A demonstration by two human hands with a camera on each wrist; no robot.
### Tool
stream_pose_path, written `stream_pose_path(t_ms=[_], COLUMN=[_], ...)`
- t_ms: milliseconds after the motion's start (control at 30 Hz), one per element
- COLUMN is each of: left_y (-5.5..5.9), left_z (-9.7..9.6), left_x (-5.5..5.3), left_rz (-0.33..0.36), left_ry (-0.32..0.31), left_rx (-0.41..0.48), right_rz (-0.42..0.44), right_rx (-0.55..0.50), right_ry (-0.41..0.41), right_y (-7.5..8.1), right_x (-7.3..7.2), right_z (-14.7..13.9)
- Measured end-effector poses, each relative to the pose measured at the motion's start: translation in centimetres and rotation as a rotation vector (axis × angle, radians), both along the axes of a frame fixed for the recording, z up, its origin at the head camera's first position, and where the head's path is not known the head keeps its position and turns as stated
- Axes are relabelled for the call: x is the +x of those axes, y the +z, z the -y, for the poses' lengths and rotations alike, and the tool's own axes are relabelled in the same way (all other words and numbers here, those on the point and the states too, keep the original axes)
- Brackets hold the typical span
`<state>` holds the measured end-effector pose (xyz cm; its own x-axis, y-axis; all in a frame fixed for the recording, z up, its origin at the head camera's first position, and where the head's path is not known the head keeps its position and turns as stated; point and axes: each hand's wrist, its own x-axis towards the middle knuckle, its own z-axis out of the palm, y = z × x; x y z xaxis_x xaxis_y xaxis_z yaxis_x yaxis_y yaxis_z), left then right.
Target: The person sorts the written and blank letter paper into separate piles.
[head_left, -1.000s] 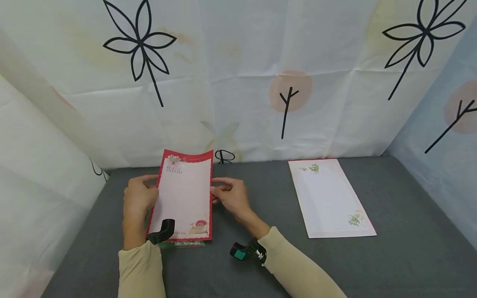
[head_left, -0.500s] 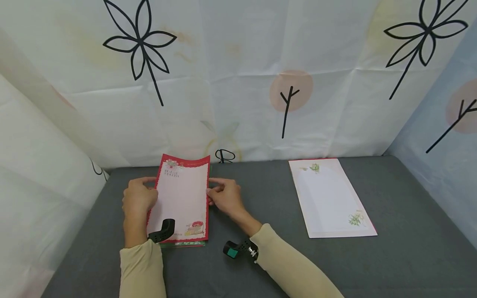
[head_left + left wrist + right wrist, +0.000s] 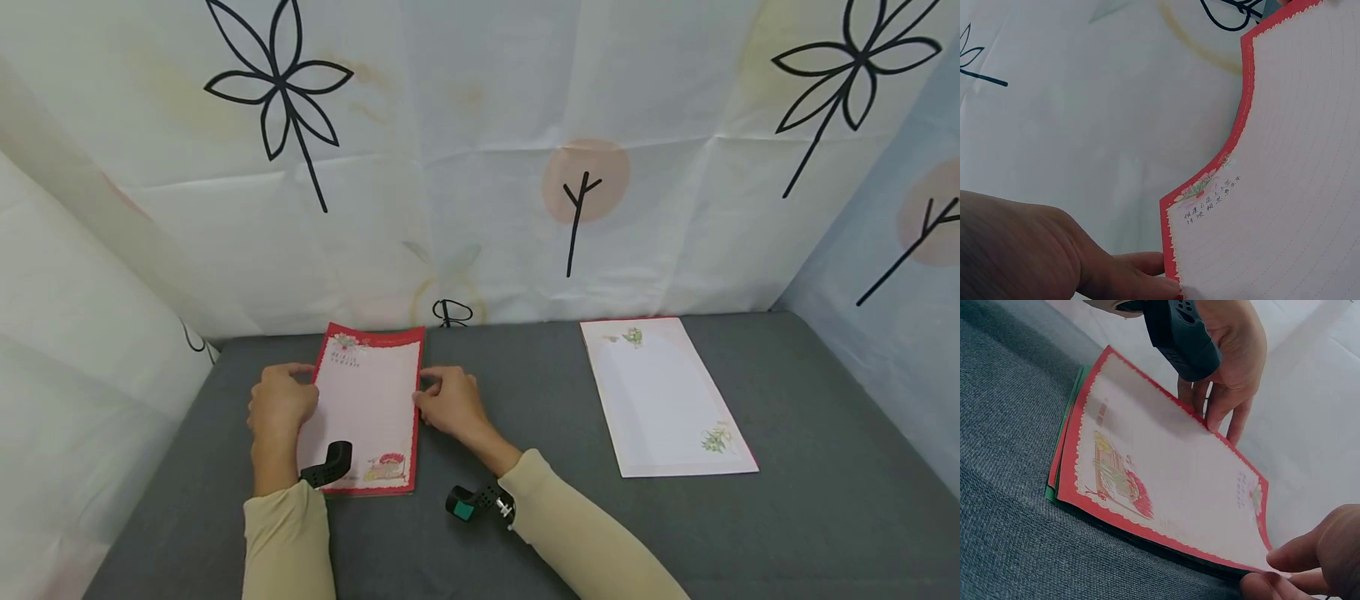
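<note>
A red-bordered sheet of letter paper [image 3: 363,417], with a flower print and small writing at its top corner, lies over a stack at the left of the table. Its surface bows between my hands in the left wrist view. My left hand [image 3: 281,404] pinches the sheet's left edge between thumb and fingers. At the opposite edge, my right hand [image 3: 453,404] pinches the paper too. Beneath it, green and red sheet edges [image 3: 1054,478] show in the right wrist view, slightly out of line with the top sheet.
Toward the right of the grey cloth-covered table [image 3: 540,533] lies a white sheet [image 3: 667,400] with green plant prints and a thin red edge behind it. A printed white curtain [image 3: 495,100] hangs along the back of the table.
The red-bordered sheet has come down and a little left, toward the person. It now covers the green edge that showed at its near side. My right hand moved left with it.
</note>
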<state>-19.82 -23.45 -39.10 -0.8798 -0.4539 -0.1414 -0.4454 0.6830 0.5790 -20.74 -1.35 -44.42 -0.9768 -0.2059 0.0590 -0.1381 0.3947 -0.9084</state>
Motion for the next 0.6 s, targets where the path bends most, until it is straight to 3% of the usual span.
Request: stream_pose_path(t_ms=[267,600], left_y=[-0.6,-1.4], left_z=[0.5,0.4], left_x=[-0.3,-0.4], left_rz=[0.104,0.133], left_ry=[-0.039,-0.056], left_rx=[-0.007,-0.027], right_rz=[0.056,0.086], right_rx=[0.055,0.070], right_ry=[0.018,0.036], right_y=[0.1,0.1], right_x=[-0.2,-0.3], right_z=[0.1,0.2])
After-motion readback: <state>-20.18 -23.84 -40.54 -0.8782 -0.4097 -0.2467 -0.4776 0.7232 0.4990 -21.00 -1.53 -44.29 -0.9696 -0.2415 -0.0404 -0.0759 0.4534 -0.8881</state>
